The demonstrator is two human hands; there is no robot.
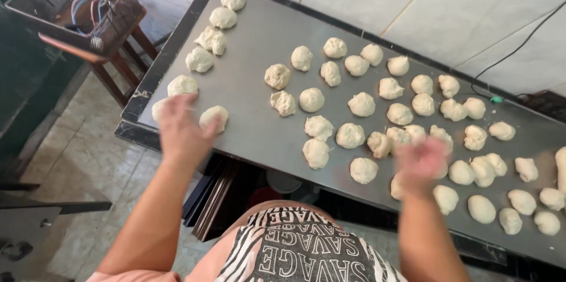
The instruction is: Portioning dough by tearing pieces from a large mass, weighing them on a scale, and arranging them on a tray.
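Fingers of the left hand (180, 128) are blurred, so I cannot tell if they grip; they hover by a dough ball (213, 118) at the left end of the steel table (247, 58). Right hand (420, 164) looks loosely curled over the main cluster. Shaping seems underway; the next move needs a clean grasp of one ball.

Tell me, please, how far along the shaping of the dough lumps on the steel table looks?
Six pale dough balls along the table's left edge look set apart, seemingly done. The left hand hovers, blurred, by the nearest ball there; the right hand is blurred over the large cluster of rough dough lumps on the grey steel table. That cluster, the larger share, appears left; I cannot tell what either hand holds.
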